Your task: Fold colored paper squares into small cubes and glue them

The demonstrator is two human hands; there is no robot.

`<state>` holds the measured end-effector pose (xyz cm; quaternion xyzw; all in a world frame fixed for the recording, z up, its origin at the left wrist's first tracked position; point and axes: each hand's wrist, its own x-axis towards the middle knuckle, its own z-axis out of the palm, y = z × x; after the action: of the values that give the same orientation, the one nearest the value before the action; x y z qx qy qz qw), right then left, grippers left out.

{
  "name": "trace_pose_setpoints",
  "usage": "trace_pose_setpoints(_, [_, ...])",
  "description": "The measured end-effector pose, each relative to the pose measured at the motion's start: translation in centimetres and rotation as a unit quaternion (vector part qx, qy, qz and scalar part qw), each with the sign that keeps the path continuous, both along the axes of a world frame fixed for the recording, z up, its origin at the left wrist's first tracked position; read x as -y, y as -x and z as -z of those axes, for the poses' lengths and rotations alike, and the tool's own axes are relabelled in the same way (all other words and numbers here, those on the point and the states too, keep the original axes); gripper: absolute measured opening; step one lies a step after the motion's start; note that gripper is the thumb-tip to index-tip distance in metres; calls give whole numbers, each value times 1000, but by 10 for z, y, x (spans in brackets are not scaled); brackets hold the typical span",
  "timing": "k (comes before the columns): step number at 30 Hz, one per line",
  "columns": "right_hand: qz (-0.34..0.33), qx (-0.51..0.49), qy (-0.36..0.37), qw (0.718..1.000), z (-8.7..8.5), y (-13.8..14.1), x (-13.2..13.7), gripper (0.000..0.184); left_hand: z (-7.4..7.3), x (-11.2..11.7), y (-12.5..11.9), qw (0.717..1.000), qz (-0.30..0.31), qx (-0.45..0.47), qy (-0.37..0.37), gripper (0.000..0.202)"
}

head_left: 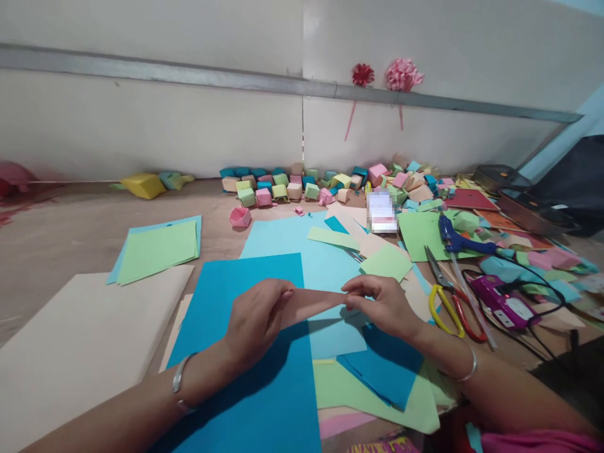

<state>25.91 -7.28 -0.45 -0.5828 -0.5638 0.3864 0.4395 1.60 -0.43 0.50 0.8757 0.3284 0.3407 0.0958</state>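
Between my hands is a narrow strip of peach paper [309,304], tapering toward its right end. My left hand [259,318] grips the wider left end with the fingers closed. At the right tip, my right hand [380,305] pinches the paper between thumb and fingers. The strip is held above a large blue sheet [245,390] and a light blue sheet [278,239]. Folded dark blue paper [391,365] lies under my right wrist, on top of light green paper [419,409].
Small folded paper boxes [264,198] line the wall. At right lie scissors [441,277], a blue glue gun [460,239], a magenta power strip [503,302] with black cords, and paper scraps. A phone [382,212] stands behind. Large peach sheets [85,333] and green sheets [158,251] lie left.
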Motion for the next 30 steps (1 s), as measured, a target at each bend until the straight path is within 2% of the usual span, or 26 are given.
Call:
trace_pose_setpoints(4, [-68,44,4,997,-2,-3,-2,19,3,0,-4,993,-29,-41,103,29])
trace_pose_setpoints(7, [-120,86,-2,989,-3,-1,-1,26,7,4,-8,987,-16,-58,150,34])
trace_pose_setpoints(10, [-133,98,-4,986,-3,3,1,30,10,9,-10,984,22,-70,162,36])
trace_pose_setpoints(14, [-162,107,16,981,-4,10,4,18,11,14,-11,978,50,-81,183,35])
trace_pose_setpoints(23, [-165,217,-18,962,-8,5,4,20,0,10,-14,968,-1,-21,251,34])
trace_pose_setpoints(30, [-212,217,0,953,-10,-7,1,18,0,5,-14,962,-5,-19,273,33])
